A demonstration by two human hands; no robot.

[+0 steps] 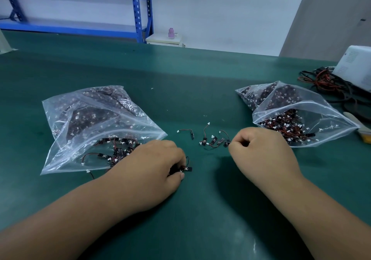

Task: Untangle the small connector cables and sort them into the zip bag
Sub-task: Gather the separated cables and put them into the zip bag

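Untangling: left hand fingers clasp cables; right hand fingers pinch the loose cluster just beyond (next, likely: tease one free).

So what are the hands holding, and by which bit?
Left hand grips a cable by its black plug; right hand pinches a second cable by its plug.

An electronics workshop or small assembly room is what's being shown here. A long workbench is seen covered by a dark green mat, and blue steel racking is set against a bare white wall behind it. One clear zip bag and a second zip bag are laid out, packed in bulk with small connector cables. At far right, a tangle of red and black wires is heaped beside a white box-like unit.
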